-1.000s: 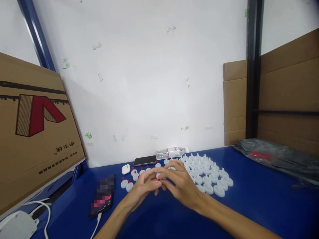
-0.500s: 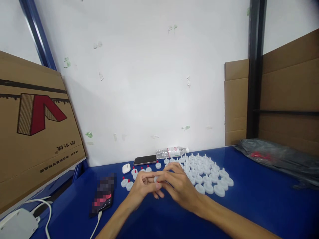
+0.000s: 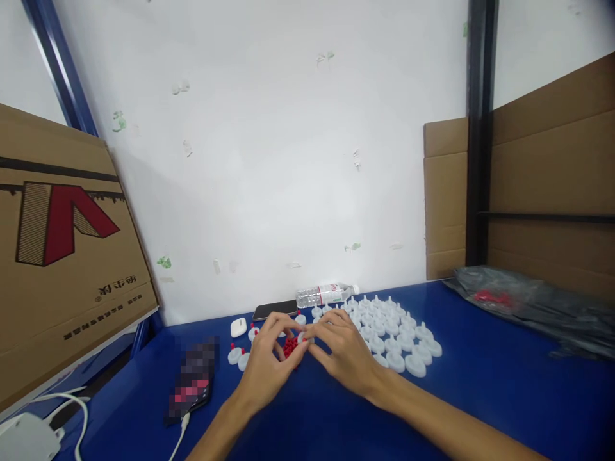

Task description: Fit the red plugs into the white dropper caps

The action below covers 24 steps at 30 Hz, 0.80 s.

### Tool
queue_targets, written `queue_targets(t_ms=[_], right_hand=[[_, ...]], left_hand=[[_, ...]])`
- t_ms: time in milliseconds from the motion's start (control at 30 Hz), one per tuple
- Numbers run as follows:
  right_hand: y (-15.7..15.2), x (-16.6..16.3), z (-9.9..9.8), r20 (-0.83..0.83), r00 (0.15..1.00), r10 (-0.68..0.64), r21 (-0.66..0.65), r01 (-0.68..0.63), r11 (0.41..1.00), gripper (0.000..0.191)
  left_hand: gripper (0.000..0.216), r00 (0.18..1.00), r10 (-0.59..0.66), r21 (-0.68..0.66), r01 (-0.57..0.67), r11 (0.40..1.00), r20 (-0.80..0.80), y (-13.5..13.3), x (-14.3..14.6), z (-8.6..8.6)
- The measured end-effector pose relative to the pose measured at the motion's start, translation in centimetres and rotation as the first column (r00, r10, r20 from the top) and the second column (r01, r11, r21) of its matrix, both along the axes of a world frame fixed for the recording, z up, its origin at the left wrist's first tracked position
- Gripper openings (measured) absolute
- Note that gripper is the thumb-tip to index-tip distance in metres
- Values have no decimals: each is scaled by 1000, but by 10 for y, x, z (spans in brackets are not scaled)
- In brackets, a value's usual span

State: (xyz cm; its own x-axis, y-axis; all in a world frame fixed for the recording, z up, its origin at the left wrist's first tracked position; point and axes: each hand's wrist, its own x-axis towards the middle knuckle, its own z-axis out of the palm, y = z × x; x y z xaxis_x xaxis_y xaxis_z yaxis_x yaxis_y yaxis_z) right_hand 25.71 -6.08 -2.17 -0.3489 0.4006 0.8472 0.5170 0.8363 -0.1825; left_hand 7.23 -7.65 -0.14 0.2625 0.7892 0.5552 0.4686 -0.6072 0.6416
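Observation:
A white plastic nozzle cap [image 3: 302,337] is held between my two hands over a small pile of red tips [image 3: 291,346]. My right hand [image 3: 343,349] grips the cap's right side with bent fingers. From the left, my left hand [image 3: 269,352] closes thumb and fingertips on the same cap; its nozzle end is mostly hidden. To the right lies a large group of white nozzle caps [image 3: 393,344] without red tips. Left of my left hand are several white caps with red tips [image 3: 235,354], some partly covered by the hand.
Along the wall lie a clear bottle [image 3: 329,294], a dark phone [image 3: 275,310] and a white earbud case [image 3: 238,327]. Another phone [image 3: 192,384] with a cable sits left. Grey plastic bag [image 3: 504,307] at right; cardboard box [image 3: 72,243] at left.
My left hand has turned and opened its curl, so the red pile shows beneath. The cap stays between both hands. The whole view has shifted slightly.

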Motion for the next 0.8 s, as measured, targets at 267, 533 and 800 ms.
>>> queue_targets(t_ms=[267, 533, 800], right_hand=[[-1, 8, 13, 130, 990, -64, -55, 71, 996, 6], [13, 28, 24, 114, 987, -117, 96, 106, 990, 12], [14, 31, 24, 156, 982, -105, 86, 92, 992, 13]], left_hand=[[21, 964, 105, 201, -56, 978, -245, 3, -6, 1], [27, 816, 290, 290, -158, 944, -500, 8, -19, 5], [27, 683, 215, 198, -104, 975, -698, 13, -28, -1]])
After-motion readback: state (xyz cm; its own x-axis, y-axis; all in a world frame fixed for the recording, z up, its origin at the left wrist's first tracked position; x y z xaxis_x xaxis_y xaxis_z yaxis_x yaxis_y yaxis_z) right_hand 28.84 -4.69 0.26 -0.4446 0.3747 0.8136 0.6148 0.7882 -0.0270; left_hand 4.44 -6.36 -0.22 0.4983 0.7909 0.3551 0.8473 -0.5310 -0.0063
